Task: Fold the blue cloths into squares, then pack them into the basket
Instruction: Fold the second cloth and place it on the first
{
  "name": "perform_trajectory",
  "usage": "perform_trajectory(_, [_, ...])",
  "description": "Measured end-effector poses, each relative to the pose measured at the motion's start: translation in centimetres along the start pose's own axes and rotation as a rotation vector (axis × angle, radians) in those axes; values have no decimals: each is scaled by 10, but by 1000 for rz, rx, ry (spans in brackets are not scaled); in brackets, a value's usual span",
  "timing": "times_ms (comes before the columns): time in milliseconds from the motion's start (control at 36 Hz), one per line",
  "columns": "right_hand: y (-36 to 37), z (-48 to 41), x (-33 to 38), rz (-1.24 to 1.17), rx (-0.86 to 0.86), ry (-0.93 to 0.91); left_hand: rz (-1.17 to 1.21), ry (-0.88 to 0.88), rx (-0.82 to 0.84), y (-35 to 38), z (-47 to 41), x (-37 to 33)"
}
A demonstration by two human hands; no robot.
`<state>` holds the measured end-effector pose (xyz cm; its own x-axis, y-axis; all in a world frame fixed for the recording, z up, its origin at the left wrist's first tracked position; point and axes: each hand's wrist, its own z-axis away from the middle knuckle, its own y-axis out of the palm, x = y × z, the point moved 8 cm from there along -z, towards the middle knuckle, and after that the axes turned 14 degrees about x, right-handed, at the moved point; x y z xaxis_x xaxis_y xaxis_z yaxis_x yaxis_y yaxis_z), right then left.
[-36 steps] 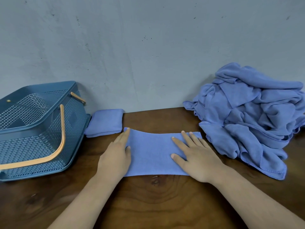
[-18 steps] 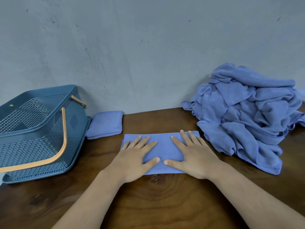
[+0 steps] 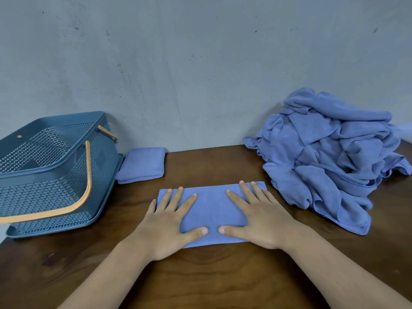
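On the wooden table [image 3: 214, 275], a half-folded blue cloth [image 3: 211, 210] lies flat under both hands.
The left hand [image 3: 167, 226] and right hand [image 3: 260, 221] press it with straight, spread fingers, grasping nothing. A folded square [image 3: 141, 165] lies beside the basket [image 3: 48, 172] at left; the unfolded pile [image 3: 330, 159] sits at right.

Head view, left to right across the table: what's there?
basket → folded cloth square → left hand → right hand → pile of unfolded cloths. Both hands press flat on the half-folded cloth, which spans them, so it is left unranked.
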<state>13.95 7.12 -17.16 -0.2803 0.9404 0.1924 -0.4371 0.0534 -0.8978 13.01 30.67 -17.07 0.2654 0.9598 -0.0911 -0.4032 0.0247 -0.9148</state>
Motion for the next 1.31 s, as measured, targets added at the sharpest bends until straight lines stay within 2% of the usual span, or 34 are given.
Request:
perform_trajectory(111, [-3,6,0,7,12,-12,1,-14,24,0,9,-3])
perform_trajectory(278, [4,5,4,1,50,-27,-43,-88,161,-5,12,3])
perform_trajectory(361, [3,6,3,-4,45,-26,-113,-114,127,-14,10,-8])
perform_trajectory(472, [3,5,3,1,31,-40,-138,105,-91,-27,0,-66])
perform_trajectory(583, [-1,7,4,-22,25,-61,-69,278,-88,-20,-19,-88])
perform_trajectory(667, [-6,8,-2,-34,8,-70,16,275,-63,-13,-26,-75])
perform_trajectory(917, [-10,-4,-41,-125,-51,6,-13,209,-14,-5,-17,-53])
perform_trajectory(1139, [-39,-9,-50,-104,-299,15,-10,223,-9,-3,-14,-50])
perform_trajectory(1222, [-53,-17,-48,-104,-283,42,-14,223,2,-3,-17,-50])
perform_trajectory(1306, [-67,-31,-48,-101,-138,68,-19,222,-4,-4,-18,-50])
